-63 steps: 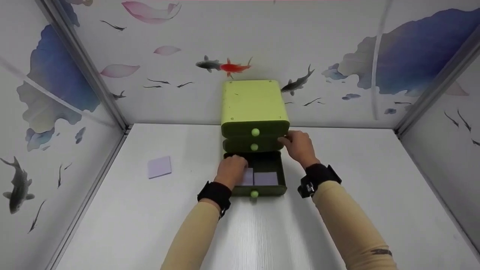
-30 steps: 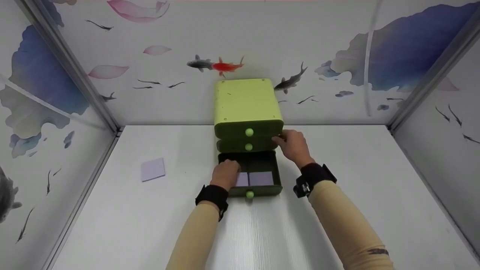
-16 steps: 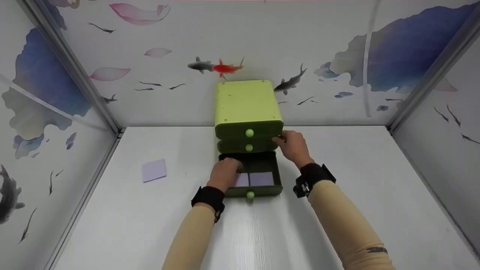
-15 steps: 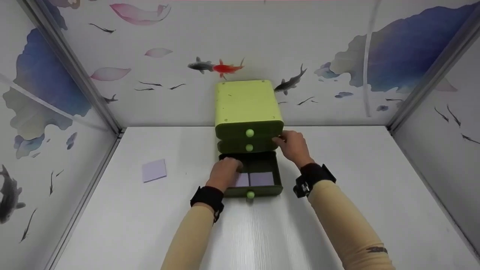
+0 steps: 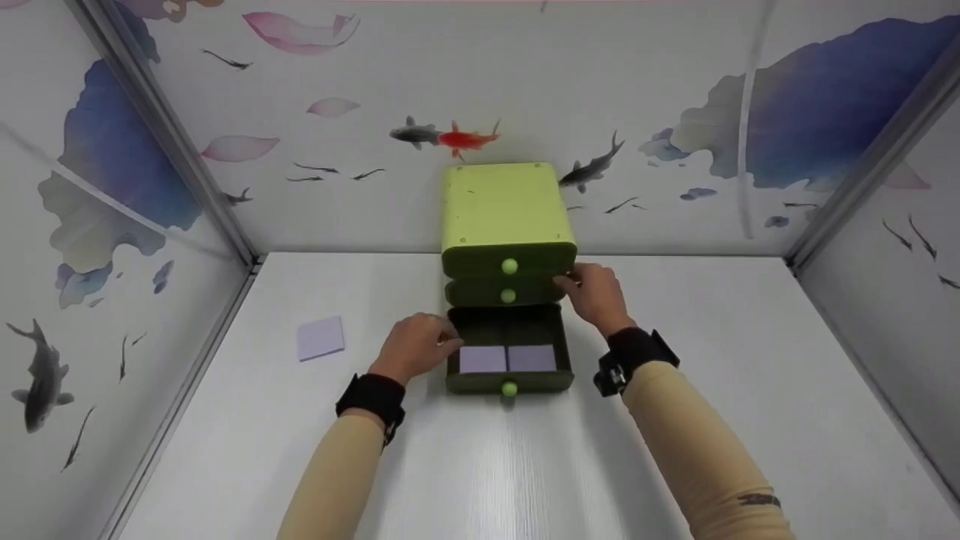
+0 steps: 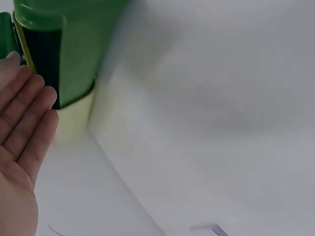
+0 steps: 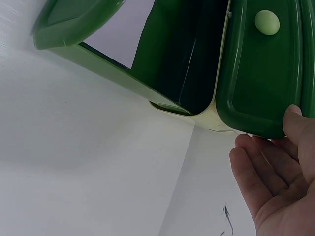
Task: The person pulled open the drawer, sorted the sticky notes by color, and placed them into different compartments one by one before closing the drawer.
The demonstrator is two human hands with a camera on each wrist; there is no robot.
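Observation:
A small drawer cabinet with a lime-green top stands against the back wall, its bottom drawer pulled out. Two lilac square note pads, the left pad and the right pad, lie side by side at the drawer's front. My left hand is at the drawer's left rim, fingers relaxed and holding nothing. On the cabinet's right side, my right hand grips the edge by the middle drawer, thumb in front and fingers round the side. A third lilac pad lies on the table at left.
The white table is walled at the back and both sides by panels printed with fish and petals. Round light-green knobs, such as the bottom knob, stick out from the drawer fronts. The two upper drawers are closed.
My left hand has come out of the open drawer to its left rim, uncovering the left pad lying flat inside. My right hand keeps its place on the cabinet. The view shifts slightly.

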